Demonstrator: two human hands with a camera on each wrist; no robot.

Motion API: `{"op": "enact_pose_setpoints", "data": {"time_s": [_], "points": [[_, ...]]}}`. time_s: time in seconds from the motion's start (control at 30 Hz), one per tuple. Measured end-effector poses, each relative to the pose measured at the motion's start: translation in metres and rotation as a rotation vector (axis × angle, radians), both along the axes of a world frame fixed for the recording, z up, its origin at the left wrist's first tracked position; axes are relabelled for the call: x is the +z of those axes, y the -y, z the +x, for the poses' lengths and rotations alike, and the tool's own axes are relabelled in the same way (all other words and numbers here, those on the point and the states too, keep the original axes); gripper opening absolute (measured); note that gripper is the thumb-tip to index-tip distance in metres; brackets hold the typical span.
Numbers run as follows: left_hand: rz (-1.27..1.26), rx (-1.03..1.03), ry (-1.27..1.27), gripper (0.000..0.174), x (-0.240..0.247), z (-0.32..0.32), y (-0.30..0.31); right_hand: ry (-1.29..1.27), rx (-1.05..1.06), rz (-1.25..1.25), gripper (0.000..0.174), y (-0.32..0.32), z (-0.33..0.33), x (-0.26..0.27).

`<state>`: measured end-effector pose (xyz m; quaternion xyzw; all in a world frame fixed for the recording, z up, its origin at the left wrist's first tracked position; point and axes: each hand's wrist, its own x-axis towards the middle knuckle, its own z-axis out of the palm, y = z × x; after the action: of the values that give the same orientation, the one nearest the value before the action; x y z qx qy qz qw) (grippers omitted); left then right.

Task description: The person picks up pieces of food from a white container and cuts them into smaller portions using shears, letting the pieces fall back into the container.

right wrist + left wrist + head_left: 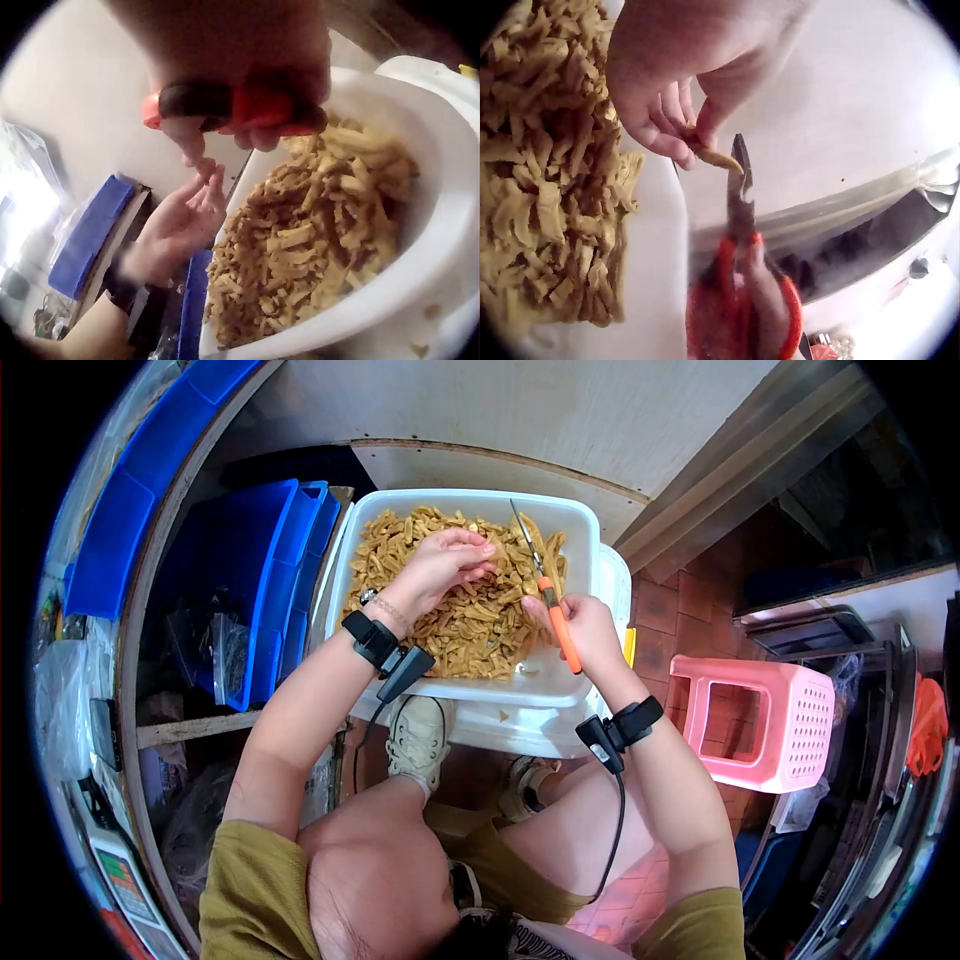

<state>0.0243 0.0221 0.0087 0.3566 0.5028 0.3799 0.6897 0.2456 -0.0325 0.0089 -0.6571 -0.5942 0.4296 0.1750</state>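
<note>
A white plastic tub (585, 690) stands low in front of me, filled with yellowish-brown strips (470, 635) that look like dried food. Over the heap, my left hand (447, 568) pinches one curved brown strip (718, 158) between thumb and fingers. My right hand (590, 632) grips orange-handled scissors (553, 612), their blades pointing away from me. In the left wrist view the free end of the strip lies right at the scissor blades (740, 187). The right wrist view shows the handles inside the right hand, the blades hidden there.
Blue bins (290, 595) stand on a shelf to the left. A pink plastic stool (800, 725) is at the right on the tiled floor (655, 610). A white lid (617, 580) shows under the tub. A pale board (500, 420) rises behind it.
</note>
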Motion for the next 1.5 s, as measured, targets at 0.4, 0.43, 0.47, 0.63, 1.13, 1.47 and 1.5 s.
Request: {"op": "enact_pose_setpoints", "data": {"time_s": [0.4,0.43,0.47,0.63,1.13,1.47,1.5], "points": [[0.125,0.35,0.066,0.027,-0.02,-0.007,0.0,0.248,0.334,-0.06,0.072,0.011,-0.008,0.018],[0.144,0.318,0.031,0.028,-0.02,-0.006,0.0,0.229,0.333,-0.09,0.072,0.009,-0.007,0.018],[0.149,0.299,-0.01,0.033,-0.026,-0.005,-0.001,0.211,0.331,-0.121,0.071,0.008,-0.007,0.018],[0.238,0.277,-0.114,0.035,-0.015,0.005,0.008,0.146,0.309,-0.128,0.072,0.004,-0.005,0.017],[0.502,0.023,-0.256,0.021,-0.007,0.007,0.005,0.051,0.289,-0.116,0.067,0.005,-0.001,0.007],[0.413,0.06,-0.197,0.019,-0.004,-0.004,0.001,-0.026,0.154,-0.18,0.054,0.008,-0.004,0.01],[0.377,0.073,-0.198,0.019,-0.004,-0.006,0.001,-0.023,0.153,-0.179,0.054,0.009,-0.004,0.01]]}}
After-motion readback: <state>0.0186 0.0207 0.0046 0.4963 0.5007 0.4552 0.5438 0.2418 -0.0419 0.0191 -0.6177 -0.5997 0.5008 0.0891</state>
